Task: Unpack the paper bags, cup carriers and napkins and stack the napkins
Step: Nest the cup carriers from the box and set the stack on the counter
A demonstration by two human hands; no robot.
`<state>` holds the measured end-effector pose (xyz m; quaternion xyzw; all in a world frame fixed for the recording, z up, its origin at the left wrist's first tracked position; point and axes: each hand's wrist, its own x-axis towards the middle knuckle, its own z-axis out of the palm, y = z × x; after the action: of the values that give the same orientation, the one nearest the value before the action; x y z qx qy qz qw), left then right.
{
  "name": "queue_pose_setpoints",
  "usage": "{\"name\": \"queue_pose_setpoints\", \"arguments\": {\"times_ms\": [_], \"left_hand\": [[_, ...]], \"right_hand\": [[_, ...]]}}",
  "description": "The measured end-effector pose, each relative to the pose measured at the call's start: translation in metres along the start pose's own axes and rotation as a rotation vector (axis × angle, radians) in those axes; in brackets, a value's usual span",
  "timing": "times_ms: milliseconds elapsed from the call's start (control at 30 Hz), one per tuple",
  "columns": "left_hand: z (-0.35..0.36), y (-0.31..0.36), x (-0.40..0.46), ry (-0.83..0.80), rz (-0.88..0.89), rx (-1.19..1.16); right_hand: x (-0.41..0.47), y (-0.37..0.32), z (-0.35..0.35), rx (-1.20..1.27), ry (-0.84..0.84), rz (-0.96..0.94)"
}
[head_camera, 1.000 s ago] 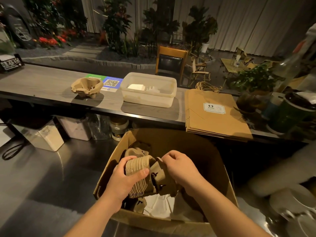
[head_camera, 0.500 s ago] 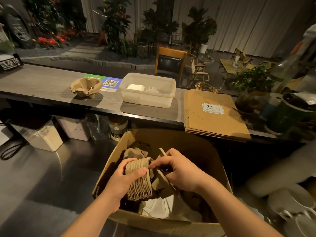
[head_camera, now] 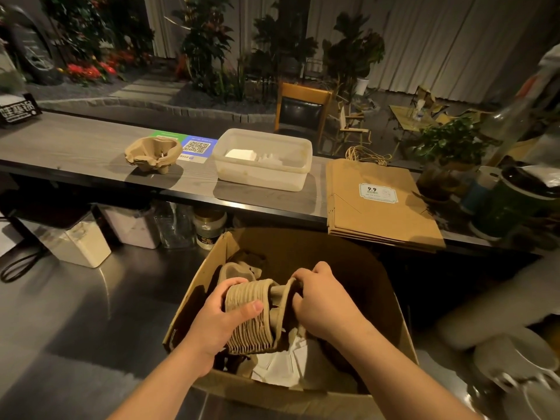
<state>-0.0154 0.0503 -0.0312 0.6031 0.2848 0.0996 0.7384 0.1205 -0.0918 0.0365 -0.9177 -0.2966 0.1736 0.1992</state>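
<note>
Left grip (head_camera: 216,324) still clamps the nested cup carriers (head_camera: 250,318); right grip (head_camera: 322,301) now peels 1 carrier (head_camera: 286,295) off

On the counter (head_camera: 75,153) — a QR code card (head_camera: 197,148), a potted plant (head_camera: 448,147), a green cup (head_camera: 512,204).

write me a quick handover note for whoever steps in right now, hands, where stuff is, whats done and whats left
Left hand: grips a nested stack of cup carriers over the cardboard box.
Right hand: its fingers hold the end carrier of that stack.
On the counter: one cup carrier, a plastic tub with white napkins inside, and a flat pile of paper bags.
In the box: more carriers at the back and white paper at the bottom.
Done: bags out, one carrier out, some napkins in the tub.
Left: bring out this stack and the rest, then stack the napkins.
</note>
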Motion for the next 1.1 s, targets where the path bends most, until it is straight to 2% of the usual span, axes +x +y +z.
{"name": "queue_pose_setpoints", "arguments": {"times_ms": [267, 333, 533, 667, 767, 933, 1100], "left_hand": [[-0.002, -0.004, 0.001, -0.054, 0.045, 0.072], [-0.002, -0.003, 0.001, -0.038, 0.029, 0.036], [-0.004, -0.001, 0.003, 0.070, -0.021, -0.101], [-0.002, 0.000, 0.002, 0.048, -0.027, -0.097], [-0.002, 0.001, 0.002, 0.043, -0.026, -0.097], [0.000, 0.001, 0.001, 0.039, -0.024, -0.092], [-0.001, 0.004, 0.000, 0.035, -0.028, -0.118]], "right_hand": [[-0.009, -0.008, 0.016, -0.053, 0.003, -0.055], [-0.004, -0.004, 0.015, 0.059, 0.013, -0.029], [0.007, 0.019, -0.005, 0.511, 0.207, 0.151], [0.004, 0.025, -0.009, 0.876, 0.085, 0.262], [-0.001, 0.026, -0.013, 1.014, -0.033, 0.260], [-0.003, 0.033, -0.016, 0.826, -0.120, 0.108], [0.003, 0.037, -0.015, 0.589, 0.040, 0.099]]}}
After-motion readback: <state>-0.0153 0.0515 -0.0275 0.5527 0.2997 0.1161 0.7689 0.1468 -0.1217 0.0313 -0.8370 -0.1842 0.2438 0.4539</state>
